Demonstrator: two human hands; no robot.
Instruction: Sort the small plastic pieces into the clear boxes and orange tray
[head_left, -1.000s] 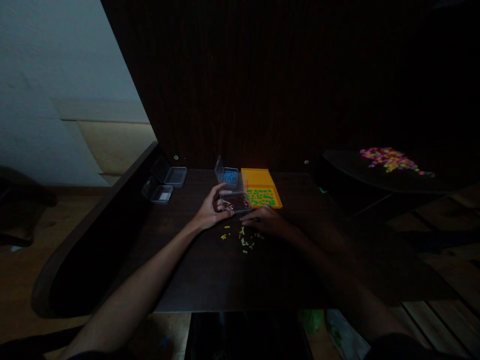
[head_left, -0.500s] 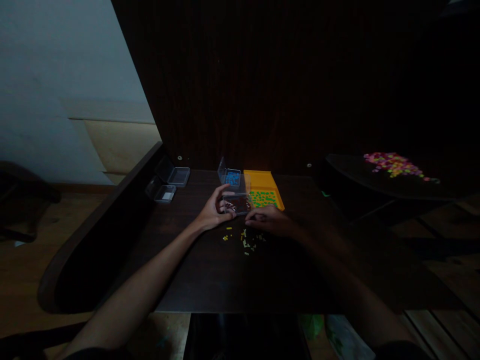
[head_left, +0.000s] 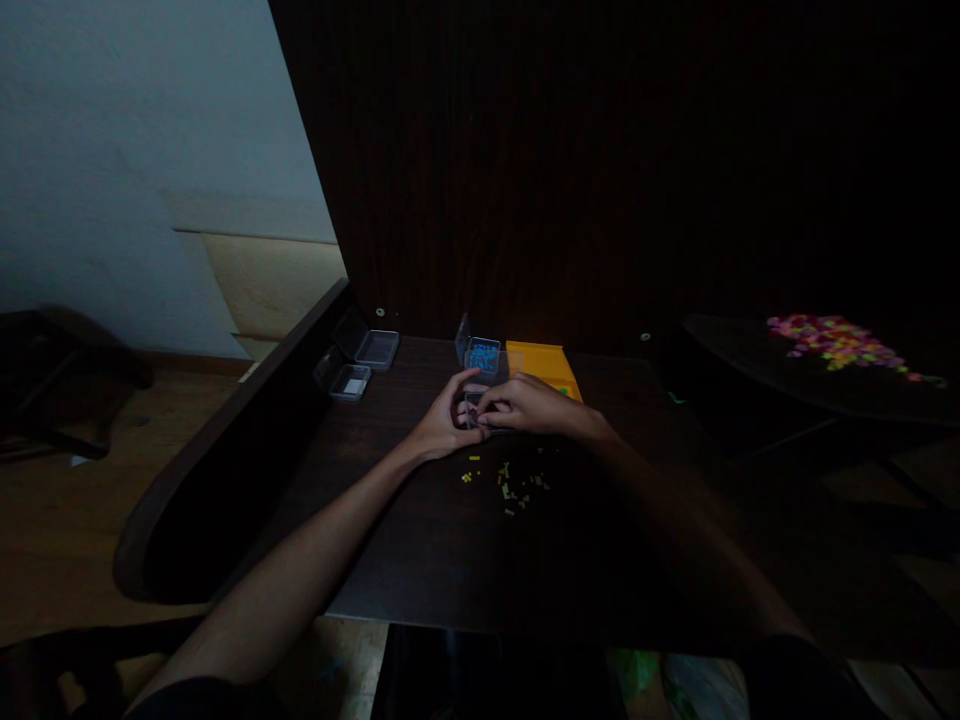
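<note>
Head view: clasps the left end of a clear hinged box [head_left: 501,431] with the left hand [head_left: 448,425], thumb along the near edge, forefinger stretched toward the raised lid [head_left: 504,366]. Slants the left forearm [head_left: 315,555] up to the box from the lower left, and the right forearm [head_left: 690,530] in from the lower right. Arches the right hand [head_left: 525,404] palm-down over the box, bent at the wrist, fingertips lowered inside near the left thumb. Too small and dark to tell whether those fingertips meet or pinch anything. Hides most of the box's contents beneath that hand.

Shows, just behind the box, a second clear box [head_left: 486,342] holding blue pieces [head_left: 484,357]; to its right and rear, an orange case [head_left: 534,358] partly covered by the right hand. Scatters, in front of the box on the dark tabletop [head_left: 420,590], yellow pieces [head_left: 467,477] and, farther right, pale pieces [head_left: 508,492]. Includes, well left of the box, two open clear cases [head_left: 377,348].
</note>
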